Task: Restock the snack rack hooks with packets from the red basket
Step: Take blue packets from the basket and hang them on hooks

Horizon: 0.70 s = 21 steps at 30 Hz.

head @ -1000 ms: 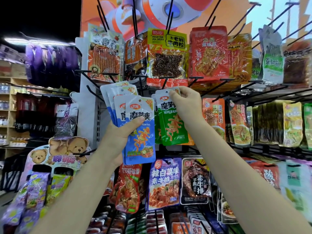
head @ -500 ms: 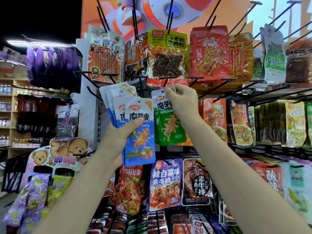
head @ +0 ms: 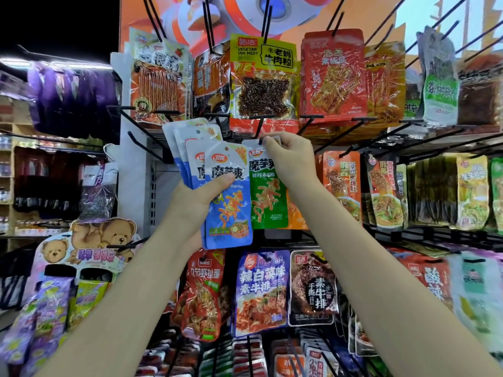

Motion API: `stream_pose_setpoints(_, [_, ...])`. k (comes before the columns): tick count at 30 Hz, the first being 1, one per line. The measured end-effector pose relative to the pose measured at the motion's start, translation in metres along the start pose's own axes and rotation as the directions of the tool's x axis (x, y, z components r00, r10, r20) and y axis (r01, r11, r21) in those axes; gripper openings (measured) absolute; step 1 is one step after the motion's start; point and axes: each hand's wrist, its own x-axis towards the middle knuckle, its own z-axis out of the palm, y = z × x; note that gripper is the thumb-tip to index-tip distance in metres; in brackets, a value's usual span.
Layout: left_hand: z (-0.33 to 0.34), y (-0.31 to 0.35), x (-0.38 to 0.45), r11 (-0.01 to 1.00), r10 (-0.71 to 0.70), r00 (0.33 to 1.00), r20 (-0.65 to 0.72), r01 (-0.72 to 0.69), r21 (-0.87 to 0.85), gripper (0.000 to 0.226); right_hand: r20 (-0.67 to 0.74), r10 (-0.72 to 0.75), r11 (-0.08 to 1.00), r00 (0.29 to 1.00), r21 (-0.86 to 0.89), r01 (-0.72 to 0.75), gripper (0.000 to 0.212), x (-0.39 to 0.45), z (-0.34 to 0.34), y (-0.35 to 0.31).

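Observation:
My left hand [head: 194,204] grips a fanned stack of blue-and-white snack packets [head: 228,202], thumb across the front one, held up before the rack. My right hand [head: 290,161] pinches the white top edge of a green packet [head: 268,197] and holds it right at the tip of a black hook [head: 260,126] in the rack's middle row. The green packet hangs down beside the blue stack, touching it. The red basket is not in view.
The rack is crowded with hanging packets: orange and red bags [head: 333,74] above, a blue bag [head: 261,292] and a dark bag [head: 313,289] below, yellow-green ones [head: 472,191] at right. Bare black hooks [head: 141,137] jut out at left. A teddy-bear display [head: 89,248] stands lower left.
My right hand has shifted the green packet's top left and slightly up toward the hook tip. My left hand and its blue stack have stayed nearly still.

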Motion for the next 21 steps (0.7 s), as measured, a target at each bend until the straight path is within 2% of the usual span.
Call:
stream_pose_setpoints(3, [0.004, -0.001, 0.006, 0.999, -0.011, 1.000, -0.022, 0.011, 0.040, 0.010, 0.031, 0.034, 0.997, 0.999, -0.066, -0.032, 0.028, 0.000, 0.000, 0.005])
stream_pose_setpoints(4, [0.005, -0.001, 0.007, 0.999, -0.009, 1.000, -0.017, 0.010, 0.043, 0.011, 0.031, 0.016, 0.996, 0.999, -0.091, -0.013, 0.024, -0.001, -0.001, 0.006])
stream_pose_setpoints(6, [0.004, -0.003, 0.006, 1.000, -0.004, 1.000, 0.001, 0.004, 0.026, 0.013, -0.015, -0.073, 0.983, 0.997, -0.169, 0.070, 0.010, -0.006, -0.003, 0.006])
stream_pose_setpoints(9, [0.003, -0.007, 0.001, 1.000, -0.011, 0.999, 0.043, 0.012, -0.020, 0.026, -0.183, -0.304, 0.931, 0.935, -0.267, 0.250, 0.008, -0.020, -0.009, 0.004])
stream_pose_setpoints(10, [0.003, -0.009, 0.000, 0.999, -0.014, 0.998, 0.056, 0.016, -0.030, 0.033, -0.197, -0.327, 0.926, 0.924, -0.262, 0.272, 0.013, -0.026, -0.010, 0.002])
stream_pose_setpoints(11, [0.004, -0.010, -0.001, 0.999, -0.014, 0.998, 0.067, 0.017, -0.041, 0.037, -0.157, -0.300, 0.939, 0.941, -0.220, 0.263, 0.019, -0.029, -0.010, 0.000])
stream_pose_setpoints(13, [0.008, -0.012, -0.002, 0.999, -0.013, 0.996, 0.086, 0.017, -0.052, 0.040, 0.031, -0.153, 0.983, 0.988, -0.098, 0.155, 0.038, -0.036, -0.005, -0.003])
stream_pose_setpoints(15, [0.011, -0.012, -0.003, 0.999, -0.003, 0.995, 0.095, 0.007, -0.041, 0.039, 0.168, -0.059, 0.998, 0.984, -0.002, 0.060, 0.058, -0.040, 0.000, -0.002])
stream_pose_setpoints(16, [0.012, -0.011, -0.005, 1.000, -0.004, 0.996, 0.091, 0.006, -0.021, 0.040, 0.186, -0.048, 0.998, 0.981, 0.038, 0.041, 0.058, -0.041, 0.001, -0.002])
stream_pose_setpoints(18, [0.007, -0.011, -0.008, 0.999, -0.030, 0.998, 0.054, 0.029, 0.024, 0.043, 0.162, -0.032, 0.997, 0.986, 0.074, 0.020, 0.042, -0.041, -0.002, -0.001])
stream_pose_setpoints(20, [-0.004, -0.008, -0.010, 0.996, -0.072, 0.997, -0.027, 0.073, 0.045, 0.029, 0.125, 0.004, 0.994, 0.992, 0.104, -0.017, 0.026, -0.038, -0.010, 0.000])
stream_pose_setpoints(21, [-0.011, -0.007, -0.011, 0.994, -0.097, 0.993, -0.060, 0.099, 0.037, 0.025, 0.121, 0.021, 0.994, 0.992, 0.108, -0.035, 0.025, -0.036, -0.013, 0.003])
